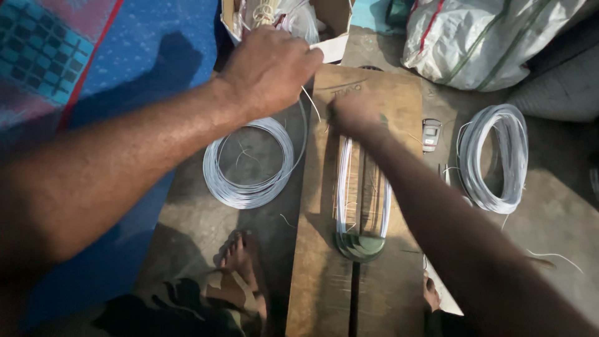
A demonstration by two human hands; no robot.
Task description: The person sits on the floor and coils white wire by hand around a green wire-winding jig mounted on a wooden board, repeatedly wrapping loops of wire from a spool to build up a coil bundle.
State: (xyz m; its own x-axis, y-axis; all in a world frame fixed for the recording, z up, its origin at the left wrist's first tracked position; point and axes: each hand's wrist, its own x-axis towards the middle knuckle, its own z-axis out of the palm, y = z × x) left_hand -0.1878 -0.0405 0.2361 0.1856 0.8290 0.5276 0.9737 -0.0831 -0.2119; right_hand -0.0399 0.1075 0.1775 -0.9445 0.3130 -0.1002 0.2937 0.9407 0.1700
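1. Your left hand point(269, 70) is closed in a loose fist at the far end of the long brown wooden board point(359, 206); it pinches a thin white wire strand point(310, 103) that runs down from it.
2. Your right hand point(352, 113) rests on the far end of the same board, just right of the left hand. It is blurred, and you cannot tell from this view whether its fingers are closed on the wire or only pressing on it.
3. The wire already wound lies as a long, narrow white loop point(342, 187) along the middle of the board, hooked round a dark green rounded peg point(359, 245) at the near end.
4. The strand looks light, thin and springy. It likely kinks easily and slips between the fingers, so a pinch close to the board probably holds it best.
5. Left of the board lies a round coil of white wire point(248, 163), and the strand seems to lead back to it. A second round coil of white wire point(494, 156) lies to the right of the board.
6. The board rests on a grey concrete floor point(555, 212), with your bare foot point(240, 256) just left of its near end.
7. Beyond the board's far end stands an open cardboard box point(331, 25). A white woven sack point(486, 37) lies further right, and a blue patterned cloth point(112, 56) lies to the left.
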